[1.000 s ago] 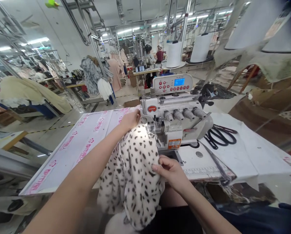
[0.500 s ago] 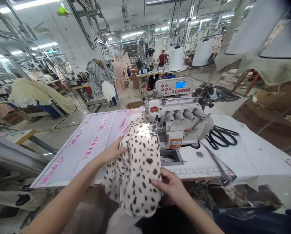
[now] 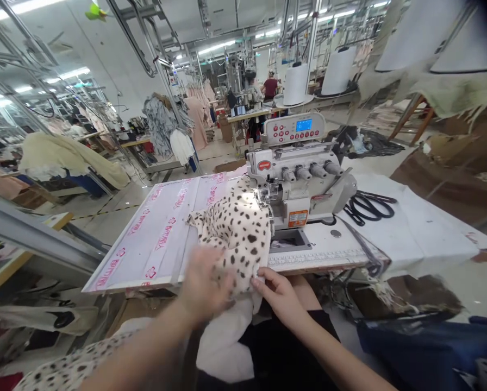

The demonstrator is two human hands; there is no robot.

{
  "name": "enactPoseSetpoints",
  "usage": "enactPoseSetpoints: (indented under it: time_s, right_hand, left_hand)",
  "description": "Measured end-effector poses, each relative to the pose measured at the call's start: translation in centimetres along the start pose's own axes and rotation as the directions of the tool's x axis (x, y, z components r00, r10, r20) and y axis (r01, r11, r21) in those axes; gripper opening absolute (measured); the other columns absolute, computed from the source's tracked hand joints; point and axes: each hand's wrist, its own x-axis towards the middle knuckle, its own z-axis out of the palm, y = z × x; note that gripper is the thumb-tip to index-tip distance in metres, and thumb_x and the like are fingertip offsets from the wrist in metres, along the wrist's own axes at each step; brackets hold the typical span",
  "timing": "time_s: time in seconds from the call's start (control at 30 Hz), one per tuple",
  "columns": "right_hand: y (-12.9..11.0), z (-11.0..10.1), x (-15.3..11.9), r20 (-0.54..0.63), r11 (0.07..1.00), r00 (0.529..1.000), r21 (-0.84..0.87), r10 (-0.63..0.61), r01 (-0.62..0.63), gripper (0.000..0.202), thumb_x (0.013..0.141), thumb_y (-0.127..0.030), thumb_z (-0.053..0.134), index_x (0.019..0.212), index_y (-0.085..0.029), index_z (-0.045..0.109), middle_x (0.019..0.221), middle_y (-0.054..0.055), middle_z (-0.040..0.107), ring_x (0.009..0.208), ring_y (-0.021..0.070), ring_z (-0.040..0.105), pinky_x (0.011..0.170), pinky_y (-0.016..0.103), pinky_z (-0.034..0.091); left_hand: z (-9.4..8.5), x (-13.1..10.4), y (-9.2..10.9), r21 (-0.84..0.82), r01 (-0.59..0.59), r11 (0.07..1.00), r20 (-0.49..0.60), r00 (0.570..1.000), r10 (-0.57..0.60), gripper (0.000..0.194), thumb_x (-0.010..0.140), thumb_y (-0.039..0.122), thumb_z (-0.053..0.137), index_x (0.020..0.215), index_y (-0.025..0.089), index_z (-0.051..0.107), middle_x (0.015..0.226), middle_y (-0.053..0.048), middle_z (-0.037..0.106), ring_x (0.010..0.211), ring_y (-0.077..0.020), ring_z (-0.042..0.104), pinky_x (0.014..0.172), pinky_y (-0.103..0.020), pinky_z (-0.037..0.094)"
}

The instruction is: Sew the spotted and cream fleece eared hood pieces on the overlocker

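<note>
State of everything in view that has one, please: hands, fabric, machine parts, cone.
Left hand, motion-blurred, grip unclear
Right hand, pinching the fabric edge
Spotted fabric, rumpled, at the sewing head
Control display, lit
Sewing machine, running or stopped unclear
Table recess, uncovered
White thread cone, upright

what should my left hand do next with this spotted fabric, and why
I'd probably settle the left hand flat on the white fleecy fabric with dark spots: it is bunched in folds on that side, while the right hand pinches only the near edge and the far end sits at the white sewing machine's lit needle area.
</note>
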Motion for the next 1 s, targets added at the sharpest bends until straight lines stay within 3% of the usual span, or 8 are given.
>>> enactPoseSetpoints:
  time_s: [0.07, 0.13, 0.27, 0.4, 0.57, 0.73, 0.83, 1.0]
  right_hand:
    - [-0.1, -0.3, -0.6, 0.002, 0.999, 1.000, -0.037, -0.029, 0.029, 0.019, 0.083, -0.033, 0.050, 0.085, -0.018, 0.062, 0.085, 0.004, 0.061, 0.083, 0.0179, 0.055, 0.077, 0.029, 0.042]
    - [-0.2, -0.5, -1.0, -0.010, 0.996, 0.999, -0.080, -0.050, 0.049, 0.019, 0.084, -0.032, 0.049, 0.083, -0.019, 0.062, 0.085, 0.004, 0.060, 0.084, 0.0178, 0.054, 0.078, 0.029, 0.041]
    - [0.3, -0.1, -1.4, -0.095, 0.997, 0.995, -0.074, -0.009, 0.002, 0.012, 0.077, -0.030, 0.057, 0.081, -0.019, 0.059, 0.079, 0.003, 0.058, 0.076, 0.0168, 0.054, 0.071, 0.028, 0.043]
    - [0.4, 0.8, -1.4, -0.175, 0.963, 0.981, 0.268, 0.087, -0.037, 0.042, 0.070, -0.027, 0.065, 0.105, -0.023, 0.043, 0.084, 0.001, 0.060, 0.074, 0.0156, 0.057, 0.068, 0.027, 0.046]
    - [0.1, 0.1, -1.5, -0.073, 0.877, 0.981, 0.463, 0.182, -0.128, 0.057, 0.060, -0.025, 0.073, 0.111, -0.021, 0.047, 0.109, 0.007, 0.060, 0.098, 0.0224, 0.056, 0.084, 0.035, 0.044]
    - [0.4, -0.1, -1.6, 0.157, 0.872, 0.950, 0.377, 0.271, -0.312, 0.033, 0.064, -0.035, 0.070, 0.088, -0.014, 0.062, 0.085, 0.005, 0.067, 0.078, 0.0200, 0.060, 0.075, 0.034, 0.045]
    - [-0.1, 1.4, -1.8, 0.211, 0.890, 0.945, 0.334, 0.252, -0.312, 0.034, 0.067, -0.044, 0.067, 0.081, -0.013, 0.062, 0.075, 0.003, 0.065, 0.069, 0.0175, 0.059, 0.069, 0.031, 0.045]
    - [-0.5, 2.9, -2.6, 0.282, 0.892, 0.945, 0.366, 0.166, -0.266, 0.037, 0.072, -0.045, 0.063, 0.091, -0.014, 0.061, 0.087, 0.006, 0.066, 0.082, 0.0207, 0.060, 0.078, 0.035, 0.045]
  left_hand:
    - [1.5, -4.0, 4.3, -0.130, -0.125, 0.983, 0.049, 0.990, 0.133, 0.038, 0.068, 0.012, 0.060, 0.102, 0.018, 0.045, 0.078, -0.004, 0.051, 0.071, -0.0168, 0.050, 0.067, -0.035, 0.047]
    - [2.9, -7.0, 6.3, -0.166, 0.019, 0.986, 0.044, 0.999, -0.012, 0.037, 0.070, 0.010, 0.056, 0.104, 0.018, 0.043, 0.082, -0.006, 0.050, 0.075, -0.0176, 0.050, 0.067, -0.035, 0.048]
    - [5.2, -8.9, 4.6, -0.049, 0.331, 0.942, 0.004, 0.944, -0.331, 0.044, 0.073, 0.015, 0.053, 0.114, 0.013, 0.038, 0.109, -0.016, 0.042, 0.104, -0.0277, 0.043, 0.085, -0.048, 0.042]
    - [5.7, -8.1, 1.8, 0.022, 0.400, 0.916, 0.089, 0.912, -0.400, 0.047, 0.071, 0.017, 0.054, 0.115, 0.012, 0.040, 0.117, -0.015, 0.040, 0.112, -0.0293, 0.039, 0.094, -0.050, 0.036]
    - [2.0, -6.7, -0.6, 0.048, 0.370, 0.928, 0.144, 0.916, -0.373, 0.041, 0.070, 0.006, 0.045, 0.110, 0.013, 0.044, 0.113, -0.013, 0.047, 0.109, -0.0240, 0.043, 0.095, -0.044, 0.037]
    - [-3.9, -4.5, -3.6, 0.247, 0.382, 0.890, 0.076, 0.909, -0.411, 0.028, 0.073, 0.011, 0.044, 0.100, 0.012, 0.050, 0.096, -0.011, 0.052, 0.095, -0.0225, 0.050, 0.084, -0.036, 0.043]
    - [-6.8, -2.3, -2.8, 0.141, 0.323, 0.936, 0.273, 0.896, -0.351, 0.030, 0.079, 0.013, 0.036, 0.107, 0.015, 0.049, 0.096, -0.007, 0.057, 0.089, -0.0181, 0.055, 0.078, -0.028, 0.044]
    - [-8.1, 0.3, 2.3, -0.086, 0.176, 0.980, 0.786, 0.617, -0.042, 0.023, 0.085, 0.028, 0.036, 0.097, 0.020, 0.054, 0.070, 0.000, 0.060, 0.061, -0.0143, 0.056, 0.055, -0.022, 0.040]
